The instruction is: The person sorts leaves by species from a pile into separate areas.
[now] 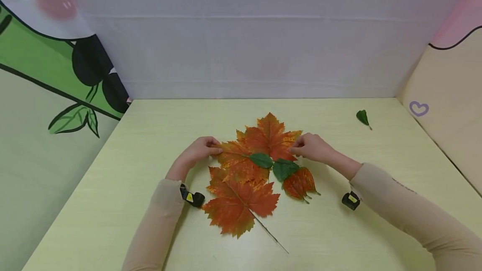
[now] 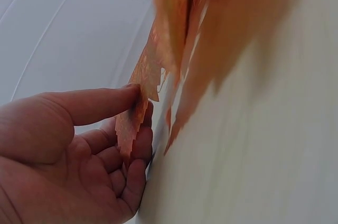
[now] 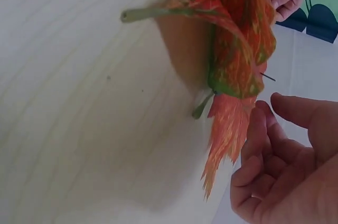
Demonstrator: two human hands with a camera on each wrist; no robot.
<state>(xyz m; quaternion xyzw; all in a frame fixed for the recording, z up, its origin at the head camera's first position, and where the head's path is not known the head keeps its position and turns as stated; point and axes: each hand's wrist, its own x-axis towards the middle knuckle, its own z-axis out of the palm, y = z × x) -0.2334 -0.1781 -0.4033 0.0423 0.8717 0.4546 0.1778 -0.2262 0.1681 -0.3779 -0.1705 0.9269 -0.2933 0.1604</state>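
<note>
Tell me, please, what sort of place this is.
Probably an indoor tabletop filming booth: a pale table, a plain backdrop behind it, and a cartoon panel on the left.

Orange maple leaves [image 1: 251,175], seemingly three, jagged-edged, overlapping in a row

My head feed shows me a pale-yellow wood-grained surface [image 1: 94,221], a creased lilac-grey backdrop [image 1: 241,53] behind it, a green-and-white cartoon-printed panel [image 1: 34,162] at left, and a cream-and-pink panel [image 1: 452,74] with a purple heart outline [image 1: 410,108] at right.
</note>
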